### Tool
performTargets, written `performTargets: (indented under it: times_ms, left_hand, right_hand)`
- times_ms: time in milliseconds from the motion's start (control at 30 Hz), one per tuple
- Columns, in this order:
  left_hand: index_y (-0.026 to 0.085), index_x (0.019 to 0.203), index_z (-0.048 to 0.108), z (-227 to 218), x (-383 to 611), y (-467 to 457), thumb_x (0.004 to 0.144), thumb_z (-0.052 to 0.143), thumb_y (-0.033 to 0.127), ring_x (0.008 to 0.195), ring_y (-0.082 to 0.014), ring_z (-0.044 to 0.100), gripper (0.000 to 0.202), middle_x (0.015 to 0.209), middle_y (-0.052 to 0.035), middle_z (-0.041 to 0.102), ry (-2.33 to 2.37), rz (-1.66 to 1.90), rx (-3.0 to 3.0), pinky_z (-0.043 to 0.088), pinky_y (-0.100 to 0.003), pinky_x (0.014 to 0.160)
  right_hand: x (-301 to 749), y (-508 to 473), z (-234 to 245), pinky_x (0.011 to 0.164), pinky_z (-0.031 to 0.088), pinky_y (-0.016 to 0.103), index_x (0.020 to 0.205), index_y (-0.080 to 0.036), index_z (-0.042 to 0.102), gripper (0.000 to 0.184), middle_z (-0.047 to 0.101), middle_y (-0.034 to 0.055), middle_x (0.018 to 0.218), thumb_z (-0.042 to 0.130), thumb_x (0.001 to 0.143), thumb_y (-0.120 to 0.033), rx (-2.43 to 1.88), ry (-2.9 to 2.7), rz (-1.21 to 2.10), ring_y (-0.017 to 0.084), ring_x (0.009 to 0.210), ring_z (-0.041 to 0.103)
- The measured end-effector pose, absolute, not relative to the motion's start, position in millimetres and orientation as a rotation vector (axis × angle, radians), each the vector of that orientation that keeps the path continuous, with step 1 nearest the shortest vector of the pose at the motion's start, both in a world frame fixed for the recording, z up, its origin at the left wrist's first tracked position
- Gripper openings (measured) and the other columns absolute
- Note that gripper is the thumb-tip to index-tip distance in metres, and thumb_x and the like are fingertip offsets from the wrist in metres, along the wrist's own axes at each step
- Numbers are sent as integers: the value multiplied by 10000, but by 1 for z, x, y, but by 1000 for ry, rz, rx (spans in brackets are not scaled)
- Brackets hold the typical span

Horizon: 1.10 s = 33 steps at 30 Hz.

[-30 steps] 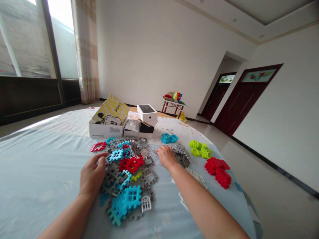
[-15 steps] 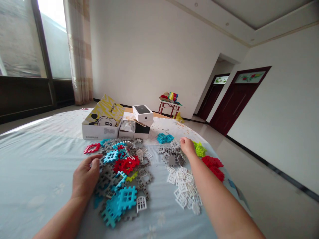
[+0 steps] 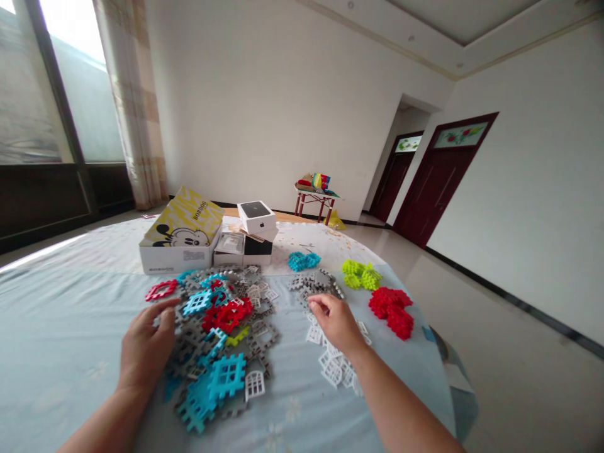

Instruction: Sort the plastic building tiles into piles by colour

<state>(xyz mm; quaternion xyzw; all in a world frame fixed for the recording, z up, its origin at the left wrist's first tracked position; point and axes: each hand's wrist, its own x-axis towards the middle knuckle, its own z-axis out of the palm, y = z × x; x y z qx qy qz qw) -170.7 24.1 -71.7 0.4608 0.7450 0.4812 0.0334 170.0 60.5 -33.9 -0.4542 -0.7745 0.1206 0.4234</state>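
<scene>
My left hand [image 3: 148,343] rests at the left edge of a mixed pile of plastic interlocking building blocks, its index finger stretched over grey pieces and the thumb a little apart. In that pile lie blue blocks [image 3: 226,375], red blocks [image 3: 229,314], grey blocks [image 3: 262,336] and a white arched window piece [image 3: 255,385]. My right hand [image 3: 336,322] hovers over the near side of a grey block pile [image 3: 325,281] and the far end of a white window-piece pile [image 3: 333,369]. Its fingers are loosely bent and apart, with nothing visible in them.
Separate heaps of blue blocks [image 3: 303,260], lime-green blocks [image 3: 361,275] and red blocks [image 3: 391,311] lie on the right. A yellow-lidded box [image 3: 177,258] and a white phone box [image 3: 257,217] stand behind the mixed pile. Pale cloth covers the round table [image 3: 85,302].
My right hand has drawn back toward me and left from the far edge of the grey pile, its fingers loosening. The left hand stays by the mixed pile. The view has shifted slightly.
</scene>
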Motion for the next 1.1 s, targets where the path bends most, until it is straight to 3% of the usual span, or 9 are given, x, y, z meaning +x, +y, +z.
performTargets:
  times_ms: [200,367,467,567,700,800,967,1100]
  left_hand:
    - [206,989,598,-46,-144,18,813,359,390,957,-206,546,349,997,-68,619,2206,1465,1959,415,-317,834]
    - [255,1008,594,-10,-92,50,831,320,432,1006,-189,549,371,1065,-27,631,2030,813,2311,393,-300,857]
    - [256,1032,590,-4,-63,85,839,295,394,1010,-194,551,379,1058,-48,636,2020,355,2477,366,-326,875]
    - [205,978,624,-11,-45,115,797,384,401,994,-244,558,358,1018,-110,646,2041,166,2481,358,-385,870]
    - [153,866,658,-25,-40,140,715,497,464,996,-313,545,382,972,-175,653,2055,8,2458,345,-451,863]
    - [174,845,658,-31,-44,149,707,501,477,1011,-315,531,368,977,-156,660,2040,-55,2456,327,-468,869]
    - [195,884,645,-33,-58,154,720,487,350,1021,-303,525,276,1003,-127,655,2041,-47,2469,306,-483,872]
    - [192,785,656,-33,-64,147,684,507,322,988,-301,538,222,931,-118,668,2031,-16,2483,292,-485,889]
  right_hand:
    - [209,61,-42,715,514,290,962,-170,632,270,691,86,895,456,841,-336,-1229,-1654,400,195,813,645]
    - [222,70,-55,722,517,294,968,-166,621,284,688,92,897,438,851,-348,-1205,-1613,401,192,813,645]
    - [225,75,-59,741,514,297,964,-169,621,275,685,92,908,437,850,-339,-1190,-1640,360,194,839,644]
    - [231,79,-62,744,515,307,960,-169,620,277,685,99,912,433,850,-341,-1200,-1629,334,199,842,645]
    - [238,81,-60,746,516,313,960,-174,621,276,680,107,937,431,854,-344,-1203,-1594,328,204,850,642]
    - [239,80,-58,731,519,310,959,-181,624,271,682,104,934,434,854,-343,-1195,-1594,323,204,836,643]
    - [235,79,-58,725,518,298,948,-180,628,263,687,91,903,441,849,-337,-1201,-1614,315,194,809,646]
    - [234,79,-59,732,517,294,951,-176,626,268,688,89,897,432,852,-332,-1196,-1615,333,190,823,646]
